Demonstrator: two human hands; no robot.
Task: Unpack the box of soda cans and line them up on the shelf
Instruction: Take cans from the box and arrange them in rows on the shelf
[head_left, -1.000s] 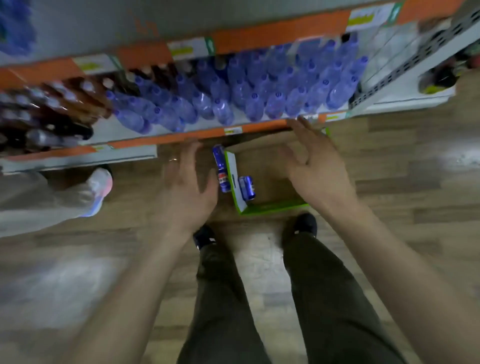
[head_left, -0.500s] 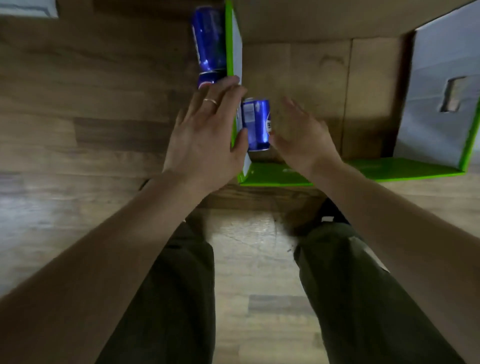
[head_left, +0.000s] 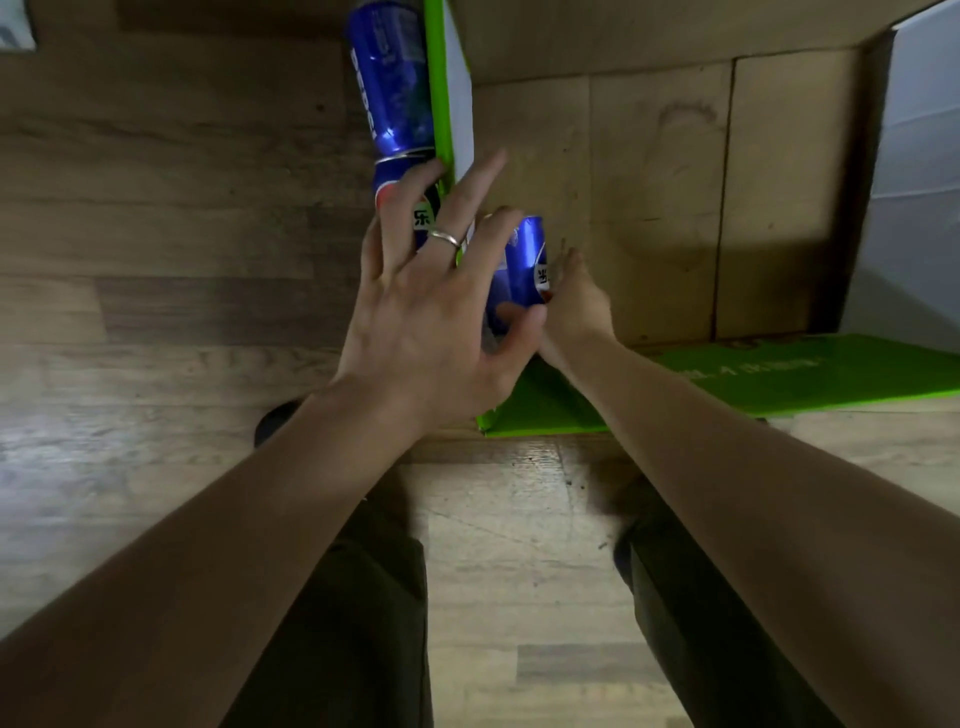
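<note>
The left hand is spread wide over the left wall of the box, fingers straight and fanned. Its thumb lies against the lower end of the 1 can inside the box, and its outer fingers reach across the wall to touch the nearer of the 2 cans outside it. It presses and touches; it does not close round anything. The right hand comes in from the other side of the inside can, fingers against its flank; whether they curl round it I cannot tell, since the can and the left hand hide them.

The inside can lies on its side on the cardboard floor, hard against the wall, directly between the 2 hands. The farther outside can lies beyond the left fingertips.

Judging by look, these are full drinks cans: fairly heavy for their size, rigid, smooth (likely slick) and ready to roll while lying flat. The best hold is probably round the middle of the barrel, thumb opposite fingers, avoiding the thin rims and keeping the squeeze moderate so the wall does not dent.
</note>
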